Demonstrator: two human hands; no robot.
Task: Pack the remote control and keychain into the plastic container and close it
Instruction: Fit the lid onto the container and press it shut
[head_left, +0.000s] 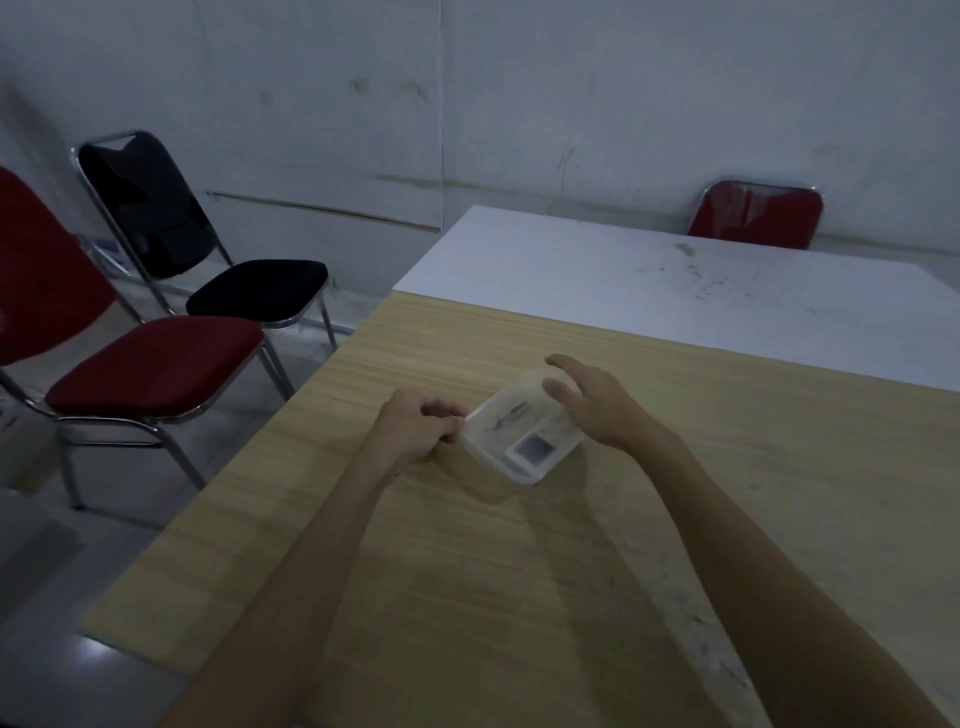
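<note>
A translucent plastic container (519, 434) sits on the wooden table (467, 571) with its lid on top. Through the lid I see the white remote control (531, 448) with a dark screen near the front, and the small metal keychain (506, 417) behind it. My left hand (421, 428) pinches the container's left corner with curled fingers. My right hand (592, 402) rests over the far right edge of the lid, fingers spread, thumb on the lid.
A white table (675, 291) adjoins the far side of the wooden one. A red chair (756, 215) stands behind it. To the left are a red chair (150, 369) and a black chair (208, 260). The table's left edge is close to my left hand.
</note>
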